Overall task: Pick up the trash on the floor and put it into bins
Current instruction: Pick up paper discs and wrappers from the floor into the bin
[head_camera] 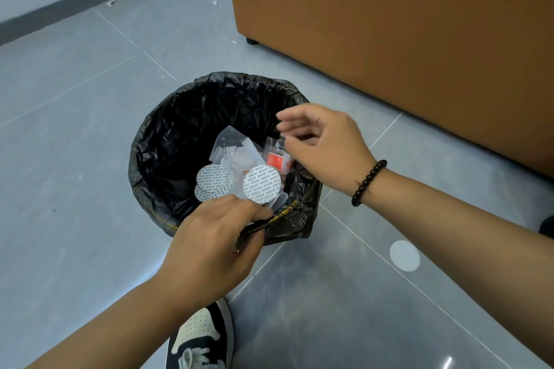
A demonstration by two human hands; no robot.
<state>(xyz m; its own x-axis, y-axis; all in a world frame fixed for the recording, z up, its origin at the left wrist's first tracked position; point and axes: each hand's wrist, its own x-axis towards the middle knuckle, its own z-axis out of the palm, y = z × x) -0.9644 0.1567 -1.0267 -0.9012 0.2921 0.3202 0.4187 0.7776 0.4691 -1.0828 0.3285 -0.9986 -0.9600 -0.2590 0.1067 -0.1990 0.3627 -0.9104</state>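
A round bin (156,141) lined with a black bag stands on the grey tiled floor. Inside lie clear plastic wrappers (230,144), a red-and-white packet (274,160) and several round white printed seals (261,185). My left hand (209,246) is at the near rim and pinches the bag's edge between fingers and thumb. My right hand (323,141) hovers over the bin's right side with fingers loosely spread, blurred and holding nothing. Another white round seal (404,255) lies on the floor right of the bin.
A large brown cabinet (389,39) stands close behind and right of the bin. Small paper scraps (111,2) lie far off by the dark baseboard. My black-and-white shoe (201,338) is just in front of the bin.
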